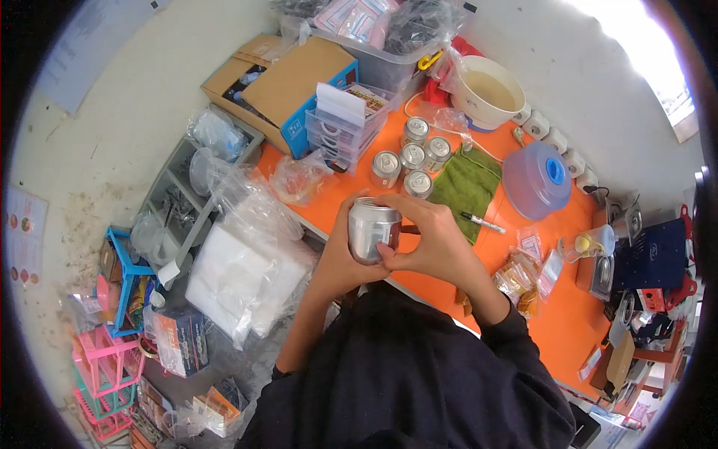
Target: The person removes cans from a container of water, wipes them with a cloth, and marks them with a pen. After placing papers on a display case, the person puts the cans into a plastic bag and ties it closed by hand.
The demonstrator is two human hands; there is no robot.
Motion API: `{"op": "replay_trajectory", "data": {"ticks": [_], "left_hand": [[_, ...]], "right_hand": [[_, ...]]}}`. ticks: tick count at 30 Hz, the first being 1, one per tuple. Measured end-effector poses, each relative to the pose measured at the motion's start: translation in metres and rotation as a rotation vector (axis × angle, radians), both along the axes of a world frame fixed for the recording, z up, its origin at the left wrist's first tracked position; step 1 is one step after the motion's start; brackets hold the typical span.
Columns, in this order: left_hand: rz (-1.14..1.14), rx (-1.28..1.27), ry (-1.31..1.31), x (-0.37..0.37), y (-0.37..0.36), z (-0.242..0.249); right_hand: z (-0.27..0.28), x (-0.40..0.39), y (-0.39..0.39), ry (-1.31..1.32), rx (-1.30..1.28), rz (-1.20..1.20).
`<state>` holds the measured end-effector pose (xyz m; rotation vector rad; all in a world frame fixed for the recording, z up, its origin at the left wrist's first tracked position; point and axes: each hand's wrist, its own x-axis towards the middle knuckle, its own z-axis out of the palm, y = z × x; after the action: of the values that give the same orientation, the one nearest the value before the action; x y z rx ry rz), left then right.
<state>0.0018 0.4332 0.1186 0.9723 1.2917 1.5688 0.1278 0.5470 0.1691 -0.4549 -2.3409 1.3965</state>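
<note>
A silver drink can [368,233] is held upright in front of my chest, at the near edge of the orange table. My left hand [335,258] wraps its left side. From the right, my right hand [432,238] closes on it, with the thumb across the front and fingers at the rim. A dark patch shows on the can's right side, partly covered by the fingers. Just beyond stand several similar cans [412,156] with their lids up. Right of them lies a green cloth [467,187], with a marker [483,223] at its edge.
On the orange table [553,299] are a purple-tinted domed container [535,181], small plastic packets [523,277] and a cream bucket [486,93]. Cardboard box [295,86] and clear trays [344,127] stand at the back left. A wrapped white stack [243,269] lies left of my arm.
</note>
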Motion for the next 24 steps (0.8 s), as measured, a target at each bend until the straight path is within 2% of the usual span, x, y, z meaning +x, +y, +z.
{"op": "replay_trajectory", "data": {"ticks": [5, 15, 18, 20, 21, 23, 24], "left_hand": [[-0.021, -0.029, 0.022, 0.004, 0.000, 0.009], [-0.039, -0.038, 0.071, 0.009, 0.001, 0.020], [-0.055, -0.027, 0.098, 0.009, 0.002, 0.016], [-0.039, -0.078, 0.090, 0.009, 0.001, 0.014], [-0.041, -0.079, 0.091, 0.009, 0.000, 0.015], [-0.041, -0.024, 0.063, 0.008, -0.003, 0.018], [-0.036, -0.026, 0.064, 0.008, -0.003, 0.019]], "right_hand": [[0.004, 0.005, -0.001, 0.066, 0.112, -0.024], [0.011, 0.011, -0.001, 0.088, 0.158, -0.033], [0.010, 0.014, 0.003, -0.061, 0.134, -0.013], [-0.003, 0.016, 0.010, 0.003, 0.276, -0.005], [-0.007, 0.019, 0.015, 0.004, 0.275, -0.007], [-0.013, 0.022, 0.026, 0.024, 0.022, -0.025], [-0.011, 0.020, 0.020, 0.025, 0.020, -0.020]]}}
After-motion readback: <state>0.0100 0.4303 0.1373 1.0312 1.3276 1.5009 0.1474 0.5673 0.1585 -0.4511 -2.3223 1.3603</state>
